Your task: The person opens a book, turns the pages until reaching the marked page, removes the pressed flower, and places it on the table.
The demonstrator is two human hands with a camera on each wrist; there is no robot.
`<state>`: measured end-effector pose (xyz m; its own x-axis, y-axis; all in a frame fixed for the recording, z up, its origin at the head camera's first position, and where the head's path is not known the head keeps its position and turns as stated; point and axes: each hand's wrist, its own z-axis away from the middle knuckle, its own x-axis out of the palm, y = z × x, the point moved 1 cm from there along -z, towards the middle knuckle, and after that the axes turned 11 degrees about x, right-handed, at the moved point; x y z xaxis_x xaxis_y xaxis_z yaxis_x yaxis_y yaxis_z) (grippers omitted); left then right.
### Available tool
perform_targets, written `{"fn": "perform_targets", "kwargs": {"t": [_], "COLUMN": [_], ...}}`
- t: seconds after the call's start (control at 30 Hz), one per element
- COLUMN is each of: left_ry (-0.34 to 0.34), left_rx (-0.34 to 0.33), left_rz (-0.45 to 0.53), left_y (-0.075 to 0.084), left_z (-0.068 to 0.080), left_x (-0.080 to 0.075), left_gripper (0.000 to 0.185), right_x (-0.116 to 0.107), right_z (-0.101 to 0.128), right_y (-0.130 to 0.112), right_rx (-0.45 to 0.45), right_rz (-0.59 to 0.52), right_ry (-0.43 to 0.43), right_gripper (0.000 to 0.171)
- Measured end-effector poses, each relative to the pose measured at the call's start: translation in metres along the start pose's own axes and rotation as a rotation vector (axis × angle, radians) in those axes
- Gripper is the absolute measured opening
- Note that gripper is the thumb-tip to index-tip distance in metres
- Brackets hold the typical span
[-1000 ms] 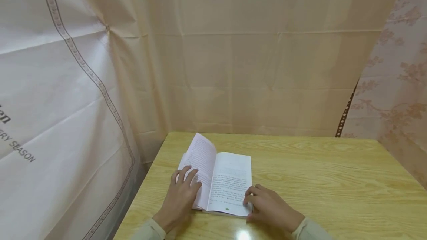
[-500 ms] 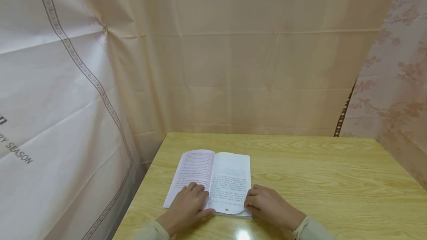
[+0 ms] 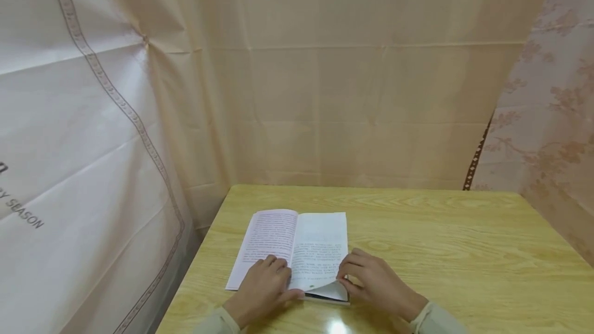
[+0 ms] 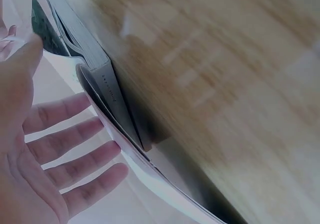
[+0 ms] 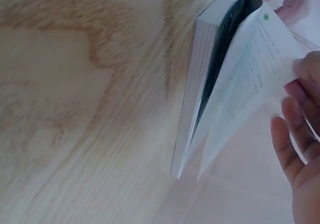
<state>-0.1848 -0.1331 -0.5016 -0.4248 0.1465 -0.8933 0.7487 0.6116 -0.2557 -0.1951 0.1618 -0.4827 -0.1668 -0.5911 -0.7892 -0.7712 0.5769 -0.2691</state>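
Note:
An open book (image 3: 297, 241) lies on the near left part of a wooden table (image 3: 441, 251). My left hand (image 3: 277, 268) rests flat on the book's left page close to the spine, its fingers straight and spread (image 4: 75, 139). My right hand (image 3: 347, 275) pinches the lower right corner of the right page (image 3: 325, 286) and holds it lifted off the stack. The right wrist view shows that page (image 5: 245, 79) curled up from the page block (image 5: 200, 79), with my fingers (image 5: 287, 134) behind it. The book's bottom edge (image 4: 107, 89) shows in the left wrist view.
Beige cloth (image 3: 348, 92) hangs behind the table. A white printed sheet (image 3: 69, 143) hangs at the left and a floral curtain (image 3: 552, 117) at the right. The table's left edge (image 3: 199, 267) runs close beside the book. Bare wood stretches to the right of the book.
The raised left page came down flat and my left hand slid toward the spine. My right hand took the right page's lower corner and lifted it.

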Motion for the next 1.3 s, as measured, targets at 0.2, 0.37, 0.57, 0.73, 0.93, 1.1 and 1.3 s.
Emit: {"fn": "perform_targets", "kwargs": {"t": [0.2, 0.37, 0.57, 0.73, 0.93, 1.1, 1.3], "left_ry": [-0.011, -0.016, 0.044, 0.060, 0.152, 0.221, 0.189], "left_rx": [0.001, -0.011, -0.008, -0.088, -0.103, -0.053, -0.022], "left_rz": [-0.004, 0.004, 0.005, 0.035, 0.046, -0.023, -0.083], "left_y": [0.000, 0.001, 0.000, 0.000, -0.003, -0.009, -0.011], "left_z": [-0.001, -0.002, -0.002, -0.002, -0.002, 0.001, 0.003], "left_x": [0.000, -0.002, -0.003, -0.005, -0.006, -0.006, -0.005], "left_gripper": [0.055, 0.051, 0.021, 0.052, 0.050, 0.033, 0.038], "right_x": [-0.001, -0.001, 0.000, 0.005, 0.011, 0.012, 0.010], "right_z": [-0.003, -0.004, 0.000, 0.005, 0.011, 0.012, 0.010], "right_y": [-0.002, -0.003, -0.003, 0.000, 0.001, 0.000, 0.001], "right_rx": [-0.045, -0.018, 0.166, 0.226, 0.266, 0.247, 0.231], "right_rz": [-0.030, -0.031, -0.012, 0.086, 0.110, 0.121, 0.112], "right_ry": [0.069, 0.097, 0.048, -0.160, -0.351, -0.363, -0.374], "right_gripper": [0.022, 0.025, 0.039, 0.032, 0.044, 0.044, 0.037]}}
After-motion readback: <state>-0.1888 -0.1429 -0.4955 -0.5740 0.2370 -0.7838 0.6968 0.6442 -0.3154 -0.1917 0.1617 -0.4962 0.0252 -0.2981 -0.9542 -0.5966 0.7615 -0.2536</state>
